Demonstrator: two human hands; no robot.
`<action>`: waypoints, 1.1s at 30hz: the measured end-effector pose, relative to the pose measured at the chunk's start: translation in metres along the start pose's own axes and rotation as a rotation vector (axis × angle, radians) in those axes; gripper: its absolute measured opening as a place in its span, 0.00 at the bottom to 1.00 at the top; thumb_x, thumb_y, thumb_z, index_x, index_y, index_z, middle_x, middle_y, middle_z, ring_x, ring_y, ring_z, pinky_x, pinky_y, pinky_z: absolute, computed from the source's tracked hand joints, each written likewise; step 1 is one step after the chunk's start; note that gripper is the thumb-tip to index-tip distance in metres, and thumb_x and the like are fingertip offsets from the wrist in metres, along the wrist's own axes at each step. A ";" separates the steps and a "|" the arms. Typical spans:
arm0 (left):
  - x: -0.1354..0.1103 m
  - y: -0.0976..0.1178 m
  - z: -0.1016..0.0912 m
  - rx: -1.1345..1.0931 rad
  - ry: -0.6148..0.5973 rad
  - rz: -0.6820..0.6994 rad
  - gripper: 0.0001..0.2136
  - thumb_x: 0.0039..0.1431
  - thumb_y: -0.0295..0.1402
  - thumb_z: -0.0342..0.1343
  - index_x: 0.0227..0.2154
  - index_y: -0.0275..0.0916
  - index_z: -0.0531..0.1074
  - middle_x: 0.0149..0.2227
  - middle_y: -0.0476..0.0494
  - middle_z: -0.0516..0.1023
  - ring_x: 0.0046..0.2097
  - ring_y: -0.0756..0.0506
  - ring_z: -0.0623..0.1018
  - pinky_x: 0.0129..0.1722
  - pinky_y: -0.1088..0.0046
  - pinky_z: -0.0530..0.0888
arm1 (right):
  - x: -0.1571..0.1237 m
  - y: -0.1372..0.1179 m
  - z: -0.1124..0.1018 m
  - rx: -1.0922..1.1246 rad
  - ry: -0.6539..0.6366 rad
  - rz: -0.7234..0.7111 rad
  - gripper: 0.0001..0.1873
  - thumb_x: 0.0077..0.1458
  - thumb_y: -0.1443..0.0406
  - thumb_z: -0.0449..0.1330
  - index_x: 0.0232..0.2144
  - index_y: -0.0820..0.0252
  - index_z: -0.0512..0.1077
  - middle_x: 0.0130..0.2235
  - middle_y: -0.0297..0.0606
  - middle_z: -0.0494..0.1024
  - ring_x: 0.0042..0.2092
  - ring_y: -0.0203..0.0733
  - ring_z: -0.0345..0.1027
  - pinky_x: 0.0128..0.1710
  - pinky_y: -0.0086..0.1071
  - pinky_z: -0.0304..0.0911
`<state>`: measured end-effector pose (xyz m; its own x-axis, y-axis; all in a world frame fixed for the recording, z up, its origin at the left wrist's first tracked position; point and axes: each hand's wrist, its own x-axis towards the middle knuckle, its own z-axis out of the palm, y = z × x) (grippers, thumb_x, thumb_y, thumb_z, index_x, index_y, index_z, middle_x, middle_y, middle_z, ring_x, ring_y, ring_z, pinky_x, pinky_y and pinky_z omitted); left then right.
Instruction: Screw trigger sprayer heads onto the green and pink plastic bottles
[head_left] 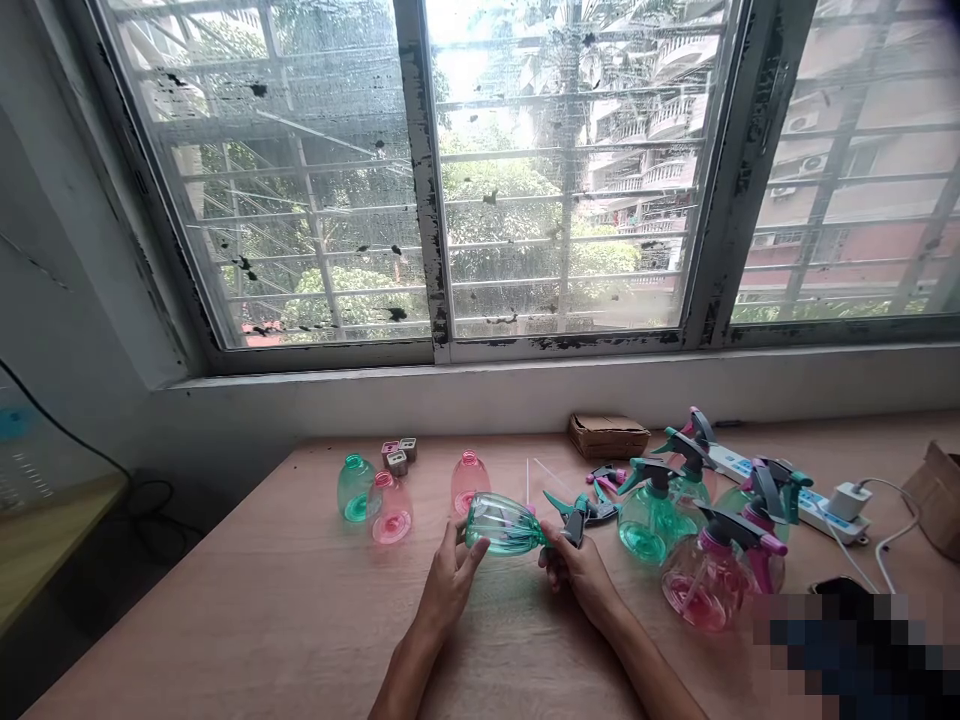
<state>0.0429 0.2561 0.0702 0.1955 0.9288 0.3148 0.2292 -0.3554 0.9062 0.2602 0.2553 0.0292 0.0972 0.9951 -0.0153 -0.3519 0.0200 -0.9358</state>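
Observation:
A clear green bottle [504, 524] lies sideways above the table between my hands, its neck towards the right. My left hand [450, 572] grips its base end, thumb and fingers on either side. My right hand [576, 572] is closed round the dark grey spray head [574, 528] at the neck. Whether the head is fully seated cannot be seen under the fingers. Behind the held bottle stands an open pink bottle [469, 480]. Loose spray heads [600, 508] in grey, green and pink lie just beyond my right hand.
On the left stand a green bottle [355, 490] and a pink bottle [391, 512], near small square blocks [397, 457]. Several spray bottles with heads [705, 580] stand on the right, before a power strip [806, 505]. A brown cardboard box [607, 437] lies by the window wall.

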 end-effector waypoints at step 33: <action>0.004 -0.002 -0.003 -0.009 0.008 0.011 0.19 0.57 0.40 0.63 0.52 0.44 0.75 0.57 0.40 0.79 0.58 0.34 0.75 0.60 0.55 0.68 | 0.001 -0.002 -0.003 -0.037 0.009 -0.069 0.27 0.51 0.43 0.65 0.18 0.56 0.65 0.14 0.27 0.66 0.15 0.31 0.53 0.15 0.28 0.46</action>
<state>0.0408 0.2609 0.0704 0.1907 0.9255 0.3274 0.2183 -0.3651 0.9050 0.2633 0.2564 0.0300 0.1287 0.9906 0.0462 -0.3097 0.0844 -0.9471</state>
